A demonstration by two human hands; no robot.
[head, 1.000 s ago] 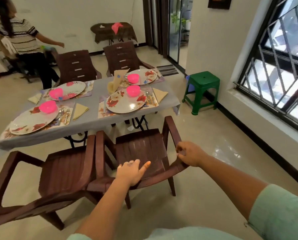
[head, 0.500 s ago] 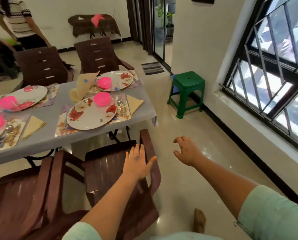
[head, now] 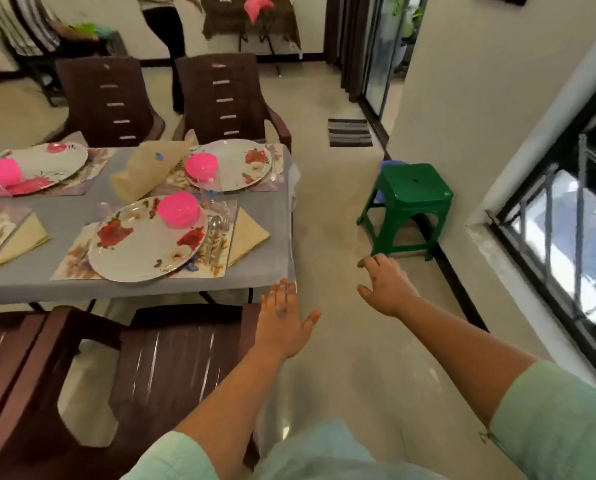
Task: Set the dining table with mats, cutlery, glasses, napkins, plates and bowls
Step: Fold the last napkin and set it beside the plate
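At nine o'clock, grey-clothed tabletop [head: 64, 216] carrying floral round plates [head: 147, 239], pink plastic bowls [head: 178, 209], floral mats [head: 78, 261], folded yellow napkins [head: 250, 233], steel cutlery [head: 215, 233] and a clear glass [head: 213, 192]. At seven o'clock, dark brown plastic chair [head: 172, 358]. Left hand [head: 282, 320] near centre, fingers straight, grasping nothing, by the tabletop's corner. Right hand [head: 386, 289] at three o'clock of it, fingers spread, released, over the floor. Green plastic stool [head: 407, 199] at one o'clock.

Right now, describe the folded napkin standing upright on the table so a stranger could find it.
Start at the grey-clothed dining table and look between its two far floral plates. The tan cloth napkin stands there as a tall cone with a small blue mark; the other yellow napkins lie flat beside their mats.
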